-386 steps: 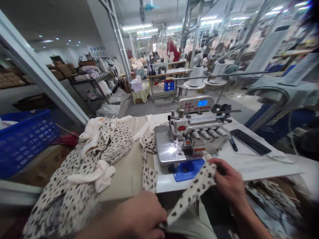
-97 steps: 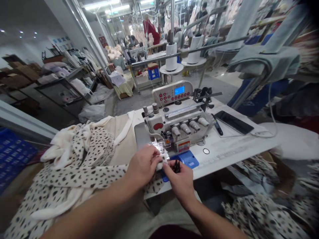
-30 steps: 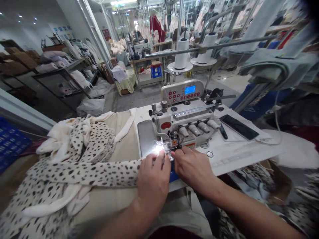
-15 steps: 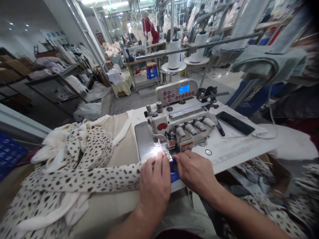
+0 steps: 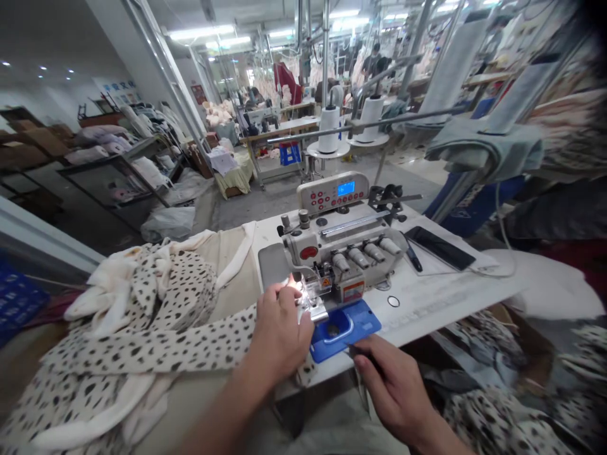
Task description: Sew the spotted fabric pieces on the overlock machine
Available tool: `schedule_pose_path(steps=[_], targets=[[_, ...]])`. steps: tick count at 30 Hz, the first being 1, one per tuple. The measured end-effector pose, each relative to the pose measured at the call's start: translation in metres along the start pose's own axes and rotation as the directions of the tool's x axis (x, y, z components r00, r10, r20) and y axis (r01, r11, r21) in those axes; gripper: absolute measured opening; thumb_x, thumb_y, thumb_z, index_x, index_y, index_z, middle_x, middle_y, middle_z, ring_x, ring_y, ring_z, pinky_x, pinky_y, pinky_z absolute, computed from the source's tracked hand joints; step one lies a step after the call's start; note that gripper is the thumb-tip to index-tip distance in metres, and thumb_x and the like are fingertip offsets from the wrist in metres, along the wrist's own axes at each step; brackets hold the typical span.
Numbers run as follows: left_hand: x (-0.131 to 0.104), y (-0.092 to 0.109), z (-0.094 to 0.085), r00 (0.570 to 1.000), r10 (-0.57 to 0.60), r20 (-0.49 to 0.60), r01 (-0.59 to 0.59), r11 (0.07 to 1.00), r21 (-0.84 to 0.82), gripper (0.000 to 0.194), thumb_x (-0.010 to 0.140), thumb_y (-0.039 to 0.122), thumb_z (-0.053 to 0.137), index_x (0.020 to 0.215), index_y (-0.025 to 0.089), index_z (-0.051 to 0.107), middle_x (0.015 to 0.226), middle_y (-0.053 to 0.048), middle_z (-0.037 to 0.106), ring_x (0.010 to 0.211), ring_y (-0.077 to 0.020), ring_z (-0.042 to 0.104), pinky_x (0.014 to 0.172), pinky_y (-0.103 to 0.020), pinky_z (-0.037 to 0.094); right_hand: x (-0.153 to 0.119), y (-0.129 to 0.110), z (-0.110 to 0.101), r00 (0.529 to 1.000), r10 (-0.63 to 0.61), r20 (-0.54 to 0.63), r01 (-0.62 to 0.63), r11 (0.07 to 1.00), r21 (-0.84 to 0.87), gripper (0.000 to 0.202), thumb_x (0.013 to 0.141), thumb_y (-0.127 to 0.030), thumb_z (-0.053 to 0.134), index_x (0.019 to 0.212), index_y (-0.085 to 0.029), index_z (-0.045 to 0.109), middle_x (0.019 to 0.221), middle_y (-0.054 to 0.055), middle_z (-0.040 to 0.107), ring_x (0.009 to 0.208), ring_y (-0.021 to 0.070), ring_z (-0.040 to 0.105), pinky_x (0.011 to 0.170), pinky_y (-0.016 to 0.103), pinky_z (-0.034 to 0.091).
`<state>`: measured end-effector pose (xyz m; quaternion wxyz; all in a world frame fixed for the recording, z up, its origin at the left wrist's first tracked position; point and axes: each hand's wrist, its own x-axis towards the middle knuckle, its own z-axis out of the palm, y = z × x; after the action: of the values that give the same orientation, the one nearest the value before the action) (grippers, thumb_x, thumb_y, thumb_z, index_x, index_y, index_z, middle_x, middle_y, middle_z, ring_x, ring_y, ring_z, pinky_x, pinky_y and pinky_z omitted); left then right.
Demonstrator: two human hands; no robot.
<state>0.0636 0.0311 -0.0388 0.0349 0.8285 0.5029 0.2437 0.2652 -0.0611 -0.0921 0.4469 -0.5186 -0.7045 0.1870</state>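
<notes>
My left hand (image 5: 279,332) is at the needle area of a white overlock sewing machine (image 5: 341,246). Its bent fingers pinch the end of a cream fabric strip with dark spots (image 5: 199,344), beside the lit presser foot. The strip runs left across the table to a heap of the same fabric (image 5: 183,284). Below and right of a blue plate (image 5: 348,325) at the machine's front, my right hand (image 5: 391,385) is closed, thumb against curled fingers. A small dark tip shows at its fingertips; what it is I cannot make out.
A phone (image 5: 441,248) and a dark pen-like tool (image 5: 413,254) lie right of the machine. Thread cones (image 5: 329,129) stand behind it. More spotted fabric (image 5: 488,404) is piled low on the right. A blue crate (image 5: 21,297) is at the far left.
My right hand has moved down and right, away from the presser foot, uncovering the blue plate. My left hand has shifted slightly left. The camera view has tilted up a little.
</notes>
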Motion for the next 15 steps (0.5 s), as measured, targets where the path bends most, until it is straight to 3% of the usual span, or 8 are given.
schedule_pose_path(steps=[3, 6, 9, 15], targets=[[-0.001, -0.007, -0.004, 1.0, 0.007, -0.002, -0.007, 1.0, -0.031, 0.018, 0.091, 0.017, 0.046, 0.106, 0.016, 0.056, 0.109, -0.014, 0.061, 0.105, -0.0283, 0.056, 0.089, -0.049, 0.049, 0.005, 0.002, 0.019, 0.997, 0.079, 0.025, -0.081, 0.987, 0.135, 0.027, 0.094, -0.04, 0.054, 0.075, -0.022, 0.049, 0.062, -0.004, 0.049, 0.054, 0.0132, 0.048, 0.051, 0.024, 0.039], [-0.01, -0.014, -0.007, 0.999, 0.038, -0.025, -0.039, 0.999, -0.033, 0.022, 0.092, 0.013, 0.045, 0.109, 0.017, 0.057, 0.125, -0.015, 0.06, 0.111, -0.0272, 0.056, 0.093, -0.048, 0.049, 0.013, 0.004, 0.042, 0.994, 0.111, 0.017, -0.112, 0.981, 0.16, 0.039, 0.098, -0.039, 0.049, 0.064, -0.022, 0.041, 0.058, -0.005, 0.044, 0.053, 0.0119, 0.044, 0.051, 0.023, 0.035], [-0.02, -0.019, -0.01, 0.996, 0.042, -0.081, -0.044, 0.999, -0.021, 0.019, 0.093, 0.016, 0.049, 0.109, 0.018, 0.06, 0.131, -0.013, 0.059, 0.115, -0.0271, 0.055, 0.098, -0.047, 0.047, 0.02, 0.001, 0.06, 0.993, 0.113, -0.022, -0.108, 0.978, 0.179, 0.039, 0.1, -0.036, 0.046, 0.065, -0.02, 0.048, 0.065, -0.002, 0.052, 0.06, 0.0135, 0.05, 0.057, 0.025, 0.04], [-0.025, -0.018, -0.021, 0.998, -0.039, -0.042, 0.04, 0.999, 0.031, 0.015, 0.093, 0.021, 0.057, 0.105, 0.021, 0.065, 0.103, -0.007, 0.064, 0.096, -0.0231, 0.059, 0.086, -0.038, 0.05, 0.025, -0.019, 0.077, 0.971, 0.235, 0.038, -0.231, 0.891, 0.392, 0.021, 0.092, -0.037, 0.062, 0.093, -0.018, 0.072, 0.085, 0.006, 0.074, 0.079, 0.0204, 0.068, 0.073, 0.029, 0.052]])
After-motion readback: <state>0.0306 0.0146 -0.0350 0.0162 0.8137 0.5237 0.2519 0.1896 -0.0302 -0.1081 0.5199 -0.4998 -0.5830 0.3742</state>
